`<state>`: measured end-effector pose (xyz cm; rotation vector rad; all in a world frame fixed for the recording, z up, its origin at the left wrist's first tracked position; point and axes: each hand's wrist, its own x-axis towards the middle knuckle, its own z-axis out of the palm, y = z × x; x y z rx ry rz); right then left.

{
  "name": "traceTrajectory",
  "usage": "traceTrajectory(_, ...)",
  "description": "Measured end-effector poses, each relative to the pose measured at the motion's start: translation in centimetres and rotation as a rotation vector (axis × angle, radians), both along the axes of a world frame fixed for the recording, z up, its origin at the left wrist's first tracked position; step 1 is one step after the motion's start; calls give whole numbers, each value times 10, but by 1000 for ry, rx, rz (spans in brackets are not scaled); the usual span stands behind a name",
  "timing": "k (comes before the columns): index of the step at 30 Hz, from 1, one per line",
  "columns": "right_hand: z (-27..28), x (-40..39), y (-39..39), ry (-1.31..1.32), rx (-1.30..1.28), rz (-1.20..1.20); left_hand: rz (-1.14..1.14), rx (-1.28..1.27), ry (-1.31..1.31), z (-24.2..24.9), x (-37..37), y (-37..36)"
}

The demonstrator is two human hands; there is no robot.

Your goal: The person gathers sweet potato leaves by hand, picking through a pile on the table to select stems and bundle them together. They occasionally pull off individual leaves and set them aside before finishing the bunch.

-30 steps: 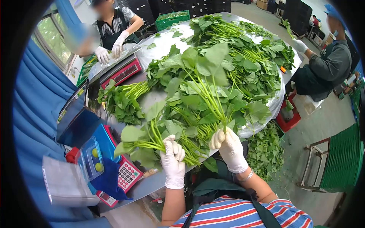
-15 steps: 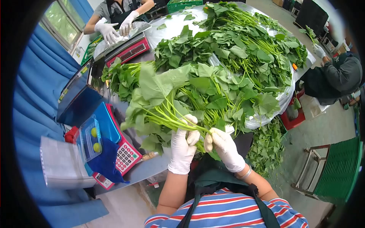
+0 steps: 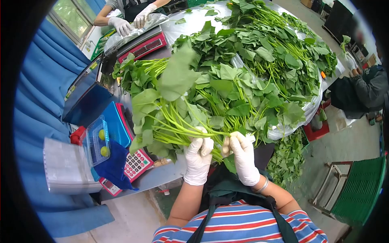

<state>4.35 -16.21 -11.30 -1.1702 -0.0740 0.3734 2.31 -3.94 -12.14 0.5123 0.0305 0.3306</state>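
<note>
In the head view my left hand (image 3: 198,158), in a white glove, is closed round a bunch of leafy green stems (image 3: 172,125). The leaves, which look like sweet potato leaves, fan out to the upper left. My right hand (image 3: 244,160), also gloved, pinches the end of a thin green stem just to the right of the bunch. Beyond both hands spreads a large pile of the same leafy greens (image 3: 265,52) on the table. The inner fingertips of both hands are partly hidden by stems.
On the left stand a blue and pink scale (image 3: 135,164), a clear plastic box (image 3: 96,139) and stacked clear bags (image 3: 67,166). A co-worker's gloved hands (image 3: 131,23) rest on a bag over a red scale (image 3: 146,46). Another person (image 3: 362,87) stands right, near a green crate (image 3: 360,190).
The view has shifted slightly. The bunch has turned a little in my left hand, and my right hand has risen along the stem ends. The co-worker's hands press on the bag.
</note>
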Motion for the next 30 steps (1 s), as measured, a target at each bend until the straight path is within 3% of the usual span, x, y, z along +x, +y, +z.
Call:
traceTrajectory(7, 4, 6, 6, 0, -39, 192, 238, 220, 65, 1, 3, 1)
traceTrajectory(9, 5, 14, 4, -306, -211, 293, 271, 266, 75, 0, 3, 2)
traceTrajectory(10, 7, 16, 3, -307, -210, 295, 257, 233, 77, 0, 4, 2)
traceTrajectory(12, 13, 18, 5, -94, -142, 316, 250, 212, 77, 3, 4, 7)
traceTrajectory(18, 11, 14, 7, 46, -120, 374, 136, 101, 0, -4, 8, 20)
traceTrajectory(20, 2, 8, 9, 214, 9, 343, 171, 80, 26, 1, 8, 19)
traceTrajectory(23, 5, 7, 10, 266, 62, 338, 315, 73, 71, 6, 7, 16)
traceTrajectory(28, 5, 4, 12, 342, 101, 350, 329, 234, 33, -4, 1, 22)
traceTrajectory(30, 7, 3, 10, 286, -18, 385, 336, 315, 63, -3, -1, 23)
